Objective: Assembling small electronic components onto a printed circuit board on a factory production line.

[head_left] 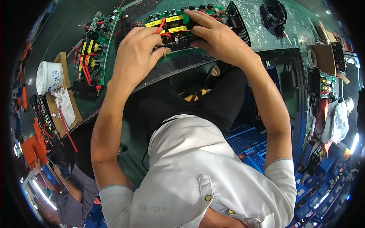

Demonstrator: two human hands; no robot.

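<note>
A green circuit board assembly [175, 19] with yellow-banded transformers and red wires lies in front of me at the table's near edge. My left hand [138, 51] is closed at its left end, fingers bent over the parts and thumb at the near edge. My right hand [222, 38] grips the right part, with its index finger reaching to the far side and its thumb along the near side. The fingertips of both hands are partly hidden among the parts. A black slotted end plate [238, 23] stands at the assembly's right, beyond my right hand.
To the left are a second circuit board [93, 57], a white tub [49, 77] and a cardboard tray [78, 114]. A black bag-like bundle [273, 17] lies at the back right. Blue crates [251, 146] stand below the table at right. A person in grey [81, 193] sits at lower left.
</note>
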